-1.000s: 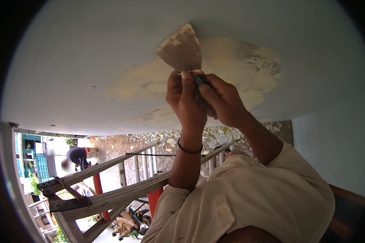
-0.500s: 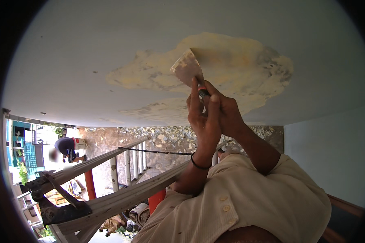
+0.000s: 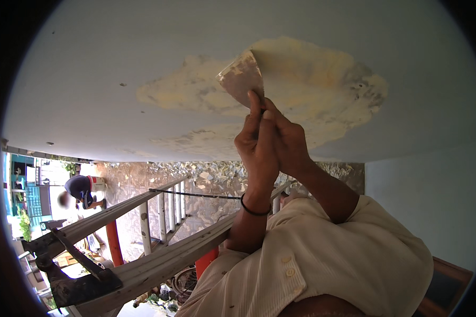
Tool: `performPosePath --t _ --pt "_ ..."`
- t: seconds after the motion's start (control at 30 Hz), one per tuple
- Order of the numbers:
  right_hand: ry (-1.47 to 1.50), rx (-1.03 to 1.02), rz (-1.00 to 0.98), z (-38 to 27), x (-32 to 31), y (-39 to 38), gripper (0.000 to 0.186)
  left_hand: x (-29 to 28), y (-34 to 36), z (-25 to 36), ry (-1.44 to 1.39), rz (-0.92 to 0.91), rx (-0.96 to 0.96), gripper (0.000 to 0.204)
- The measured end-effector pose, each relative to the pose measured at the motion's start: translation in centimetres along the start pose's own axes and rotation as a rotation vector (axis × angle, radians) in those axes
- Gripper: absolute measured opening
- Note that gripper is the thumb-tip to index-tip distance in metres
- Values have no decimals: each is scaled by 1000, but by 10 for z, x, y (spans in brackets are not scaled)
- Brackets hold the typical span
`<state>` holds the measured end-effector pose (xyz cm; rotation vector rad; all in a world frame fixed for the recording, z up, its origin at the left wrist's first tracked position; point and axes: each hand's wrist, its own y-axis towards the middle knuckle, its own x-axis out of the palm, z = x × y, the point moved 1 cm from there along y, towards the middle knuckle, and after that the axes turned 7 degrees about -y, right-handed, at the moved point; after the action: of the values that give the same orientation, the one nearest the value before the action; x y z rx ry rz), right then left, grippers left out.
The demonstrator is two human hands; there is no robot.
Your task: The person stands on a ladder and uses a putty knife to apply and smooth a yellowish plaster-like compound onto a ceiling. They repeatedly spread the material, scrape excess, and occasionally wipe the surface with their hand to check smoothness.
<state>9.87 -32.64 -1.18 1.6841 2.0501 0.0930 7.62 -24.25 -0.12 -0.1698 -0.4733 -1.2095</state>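
A putty knife with a broad, paint-smeared blade lies against the wall, over a yellowish bare patch. Both of my hands are closed around its handle, which their fingers hide. My left hand, with a dark band at its wrist, has a finger stretched up onto the base of the blade. Behind it and to its right, my right hand wraps the handle, also with a finger reaching toward the blade. The patch has uneven edges and grey, flaked spots at its right end.
A worn wooden stepladder with a dark metal hinge stands at my left, a strap crossing it. Paint flakes litter the ground along the wall. A person bends over by a white bucket at far left. Another wall rises at right.
The putty knife and both hands have moved slightly up and to the left along the patch. The handle, partly visible before, is now covered. The whole view has shifted a little.
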Motion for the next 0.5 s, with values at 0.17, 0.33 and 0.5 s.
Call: performPosePath --t 0.17,0.33,0.5 --pt "21 -22 21 1 -7 7 55 8 5 1 -41 -7 -30 52" --pt "-26 -44 2 -6 -14 4 49 9 3 -4 2 11 10 50" --pt "-19 -73 58 -14 -11 10 48 10 3 0 -60 0 -6 50"
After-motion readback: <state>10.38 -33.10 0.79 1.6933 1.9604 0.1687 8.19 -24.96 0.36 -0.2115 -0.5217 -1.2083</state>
